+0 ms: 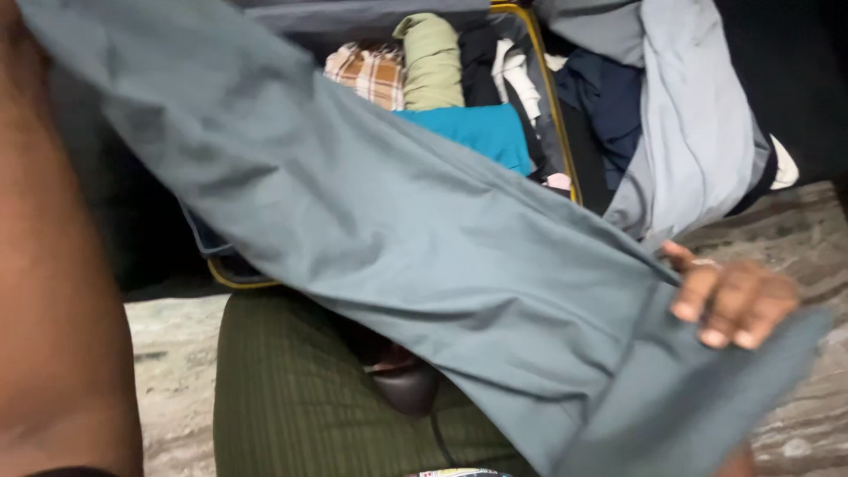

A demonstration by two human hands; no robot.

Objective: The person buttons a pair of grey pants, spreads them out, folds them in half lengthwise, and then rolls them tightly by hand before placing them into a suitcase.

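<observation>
grey-blue garment [397,238], teal cloth [481,131], plaid shirt [367,72]

One grey garment [424,256], one suitcase [552,97], one hand [733,300].

Dim, soft light (edges blurred)

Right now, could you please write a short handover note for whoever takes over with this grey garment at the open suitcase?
Right hand: fingers curled over the edge of the grey garment, gripping it near one end.
Left hand: out of view; only the forearm shows at the left edge.
The garment stretches unfolded across the lap, above the open suitcase.
Done: the suitcase already holds a teal cloth, a checked cloth and an olive roll.
Left: grey garment not folded or packed.
</observation>
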